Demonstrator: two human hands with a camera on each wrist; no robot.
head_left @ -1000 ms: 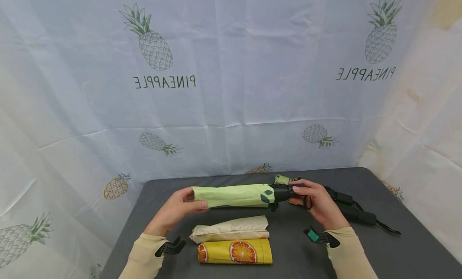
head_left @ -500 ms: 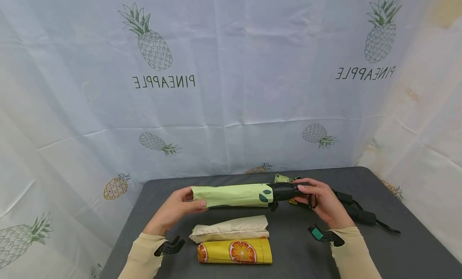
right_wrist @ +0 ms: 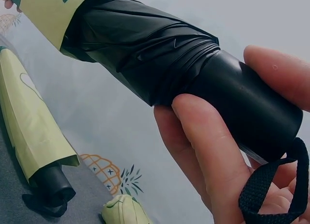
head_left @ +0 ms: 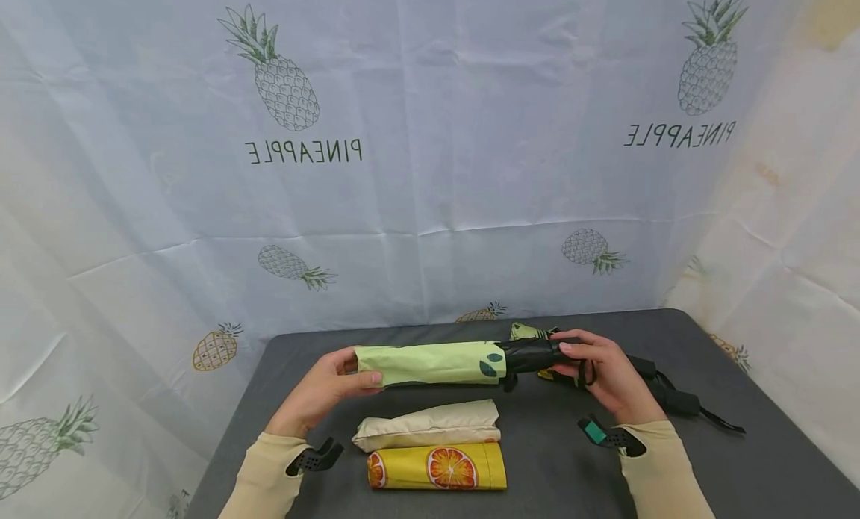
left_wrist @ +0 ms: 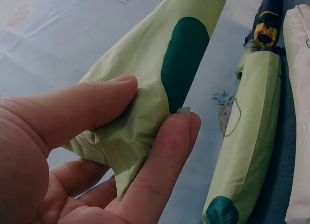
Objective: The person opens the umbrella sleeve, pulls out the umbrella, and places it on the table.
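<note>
A folded black umbrella (head_left: 527, 355) lies partly inside a light green umbrella cover (head_left: 423, 364) printed with dark green leaves, both held level above the table. At the cover's far left end, my left hand (head_left: 319, 392) pinches the fabric between thumb and fingers, and the left wrist view shows that corner of the cover (left_wrist: 131, 83) creased. My right hand (head_left: 605, 377) grips the umbrella's black handle (right_wrist: 247, 100), its wrist strap (right_wrist: 252, 195) looping by the palm. Pleated black canopy (right_wrist: 150, 50) shows between the cover's mouth and the handle.
Beneath lies another umbrella in a green cover (left_wrist: 247, 137), mostly hidden in the head view. Nearer are a cream cover (head_left: 430, 427) and a yellow orange-slice cover (head_left: 440, 468). Black-handled umbrellas (head_left: 678, 401) lie right on the grey table (head_left: 544, 459). A pineapple-print curtain (head_left: 430, 168) hangs behind.
My right hand has moved slightly right with the handle, and more black canopy shows outside the cover. My left hand and the cover have shifted only slightly left.
</note>
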